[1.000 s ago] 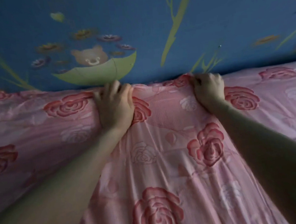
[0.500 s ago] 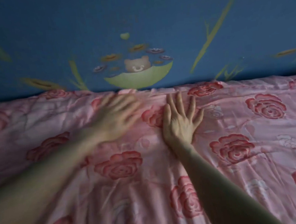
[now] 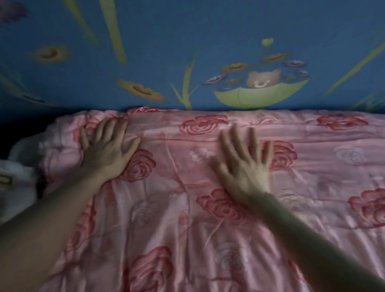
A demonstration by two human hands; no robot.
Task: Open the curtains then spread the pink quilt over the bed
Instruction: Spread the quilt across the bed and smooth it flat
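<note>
Dim, bluish light throughout. Soft sheen on the pink quilt (image 3: 182, 219) toward 4 o'clock; deep shadow at 9 o'clock. Motion blur smears the right hand (image 3: 245, 166); the left hand (image 3: 110, 152) reads sharper. Print on the wall (image 3: 199, 27) soft. Wide-angle stretch toward corners, worst at 11 o'clock.

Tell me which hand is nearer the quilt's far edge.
The left hand: it reaches the far corner of the quilt by the wall, while the right hand lies flat farther back.
</note>
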